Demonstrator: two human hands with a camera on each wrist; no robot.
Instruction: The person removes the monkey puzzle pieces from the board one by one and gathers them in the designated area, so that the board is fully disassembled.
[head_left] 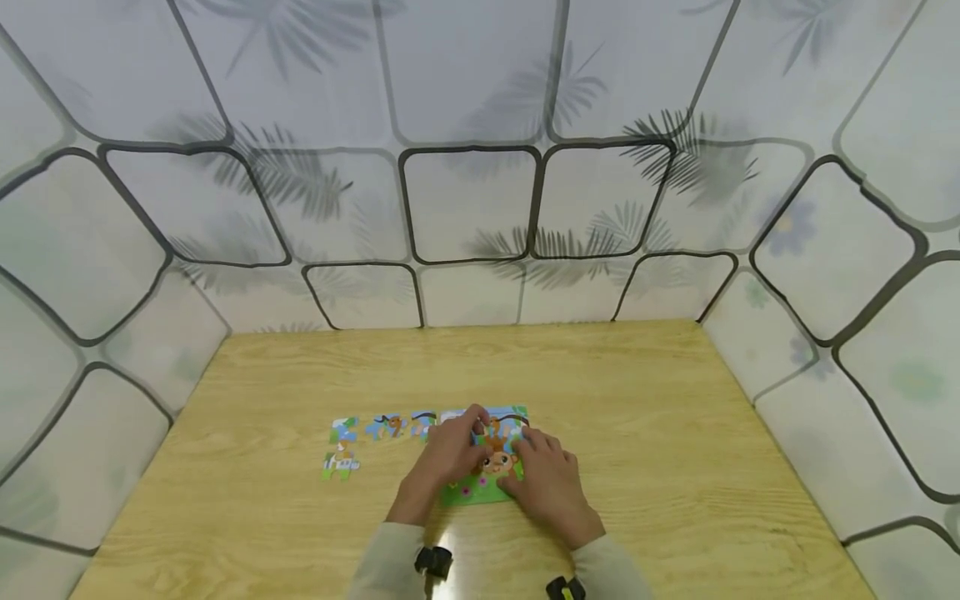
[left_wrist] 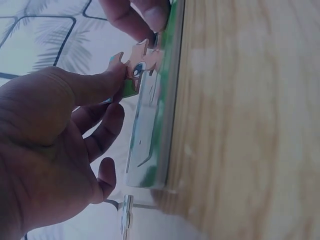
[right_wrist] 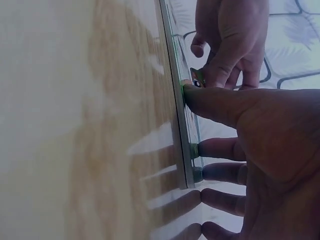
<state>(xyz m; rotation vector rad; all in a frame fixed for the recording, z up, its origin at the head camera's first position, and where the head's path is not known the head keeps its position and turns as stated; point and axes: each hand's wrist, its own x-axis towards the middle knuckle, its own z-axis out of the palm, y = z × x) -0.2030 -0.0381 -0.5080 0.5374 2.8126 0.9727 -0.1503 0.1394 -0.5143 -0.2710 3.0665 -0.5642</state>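
Note:
A jigsaw puzzle board (head_left: 478, 497) with a cartoon monkey picture and a green lower border lies flat on the table. My left hand (head_left: 452, 448) is over its left part, pinching a puzzle piece (left_wrist: 136, 71) between thumb and fingers. That piece shows a printed eye and some green, and stands tilted up from the board's recess in the left wrist view. On the board's right side rests my right hand (head_left: 552, 482), its thumb (right_wrist: 210, 104) on the puzzle surface. Its other fingers spread over the right edge, some reaching the table.
Left of the board lie several loose puzzle pieces: a corner piece (head_left: 343, 429), a piece below it (head_left: 341, 463), and others (head_left: 386, 427) in a row toward the board. Patterned fabric walls (head_left: 472, 292) border the wooden table (head_left: 675, 417) at the back and sides.

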